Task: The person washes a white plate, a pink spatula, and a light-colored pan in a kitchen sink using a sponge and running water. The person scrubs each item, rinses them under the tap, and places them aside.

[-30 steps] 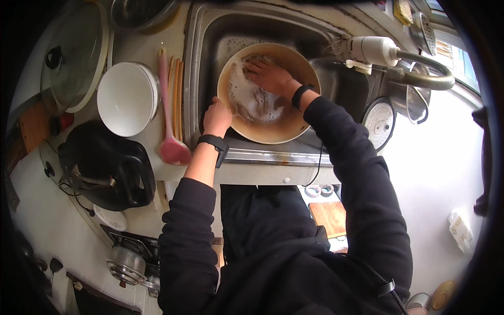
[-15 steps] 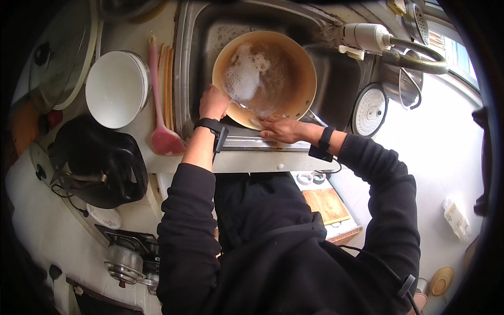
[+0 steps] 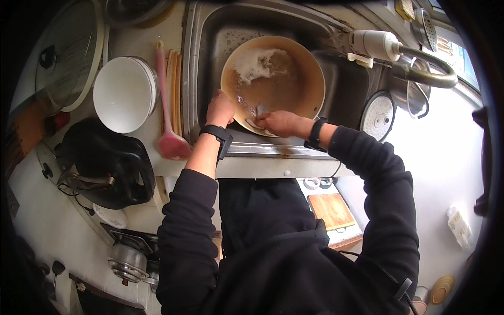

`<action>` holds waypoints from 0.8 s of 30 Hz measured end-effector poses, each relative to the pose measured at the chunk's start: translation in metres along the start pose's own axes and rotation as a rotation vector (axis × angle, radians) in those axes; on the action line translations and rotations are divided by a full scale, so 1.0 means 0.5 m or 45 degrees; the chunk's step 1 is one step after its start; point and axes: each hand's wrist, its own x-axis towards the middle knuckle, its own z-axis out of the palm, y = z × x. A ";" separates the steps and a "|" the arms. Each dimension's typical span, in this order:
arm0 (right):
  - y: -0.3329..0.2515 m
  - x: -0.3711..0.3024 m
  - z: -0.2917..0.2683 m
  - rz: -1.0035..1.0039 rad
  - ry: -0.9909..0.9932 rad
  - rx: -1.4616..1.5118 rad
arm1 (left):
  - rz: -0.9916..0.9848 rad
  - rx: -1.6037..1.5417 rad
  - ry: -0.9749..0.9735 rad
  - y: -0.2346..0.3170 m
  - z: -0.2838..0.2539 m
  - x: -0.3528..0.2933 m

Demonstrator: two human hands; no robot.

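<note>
A wide tan-lined pan (image 3: 310,79) rests in the steel sink (image 3: 209,58), holding cloudy water with white foam (image 3: 257,64) toward its far side. My left hand (image 3: 220,109) is closed around the pan's rim at the near left. Over the near rim reaches my right hand (image 3: 283,124), its fingers curled around a greyish-white cloth (image 3: 260,110) pressed to the inner wall. Part of the cloth is hidden under the fingers, and its exact kind is hard to make out.
Left of the sink lie a pink spatula (image 3: 174,145), wooden chopsticks (image 3: 176,100) and stacked white bowls (image 3: 122,94). Farther left are a black appliance (image 3: 105,157) and a glass lid (image 3: 71,63). A faucet (image 3: 438,79) and a round white-faced lid (image 3: 377,116) stand at the right.
My right hand has gone from lying flat at the near rim to gripping the cloth inside the pan. The foam has spread toward the far side. The whole view has shifted slightly.
</note>
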 end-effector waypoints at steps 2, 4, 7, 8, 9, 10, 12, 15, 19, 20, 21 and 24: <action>0.010 0.041 -0.034 0.115 0.051 -0.357 | 0.021 -0.003 -0.018 0.000 -0.004 0.003; 0.047 0.047 -0.070 0.233 0.431 -0.843 | -0.005 -0.005 -0.054 -0.003 -0.005 0.004; 0.097 0.047 -0.087 0.643 0.787 -0.437 | 0.016 0.006 -0.041 -0.005 -0.005 0.002; 0.099 0.053 -0.074 0.577 0.761 -0.429 | 0.016 0.000 -0.045 -0.004 -0.006 0.001; 0.094 0.065 -0.056 0.531 0.753 -0.427 | 0.014 0.003 -0.055 -0.005 -0.006 -0.001; 0.091 0.078 -0.046 0.544 0.654 -0.417 | 0.012 0.017 -0.059 -0.003 -0.006 -0.001; 0.073 0.122 -0.028 0.260 0.829 -0.503 | 0.001 0.006 -0.060 -0.001 -0.006 0.000; 0.043 0.181 -0.023 0.082 0.784 -0.657 | 0.024 0.031 -0.034 0.000 -0.007 0.003; 0.041 0.135 -0.029 -0.109 0.479 -0.982 | 0.024 0.012 -0.075 -0.009 -0.005 0.008; 0.059 0.103 -0.039 -0.188 0.419 -1.021 | 0.030 0.008 -0.078 -0.011 -0.004 0.009; 0.076 0.077 -0.050 -0.225 0.271 -1.042 | 0.036 0.003 -0.081 -0.013 -0.003 0.010; 0.152 0.068 -0.113 0.332 0.208 -0.703 | 0.071 0.037 -0.052 -0.015 0.003 0.012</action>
